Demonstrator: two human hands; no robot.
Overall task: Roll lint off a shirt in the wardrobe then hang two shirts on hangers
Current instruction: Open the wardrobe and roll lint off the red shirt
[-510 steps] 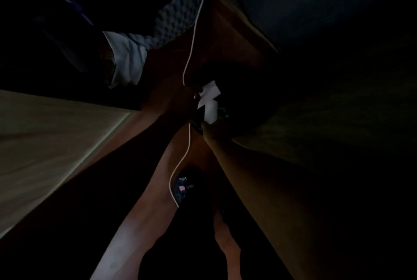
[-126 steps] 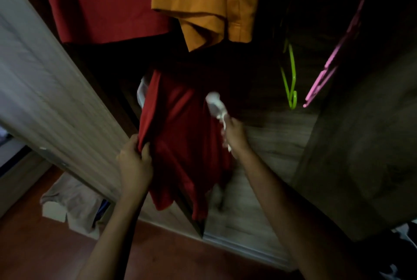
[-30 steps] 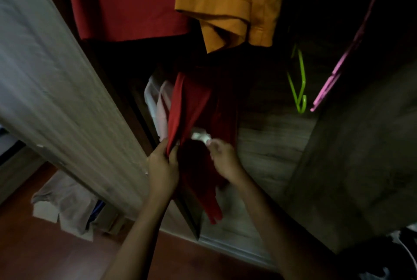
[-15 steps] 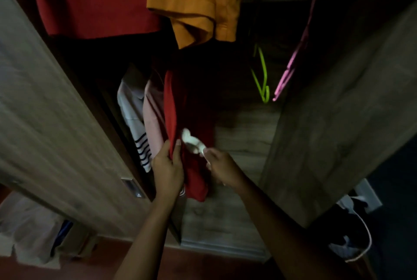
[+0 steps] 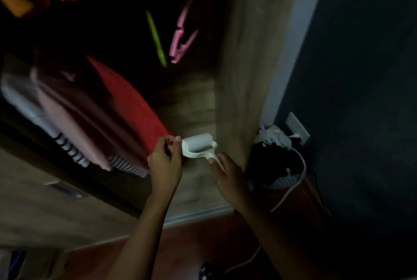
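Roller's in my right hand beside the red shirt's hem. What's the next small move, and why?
Probably slide the roller left onto the red shirt: the left hand pinches its hem, the right hand holds the handle, and the drum sits just off the fabric.

The shirt (image 5: pixel 133 101) is red, the lint roller (image 5: pixel 198 144) white, one hanger (image 5: pixel 156 38) green, another hanger (image 5: pixel 183 40) pink, one top (image 5: pixel 67 148) striped.
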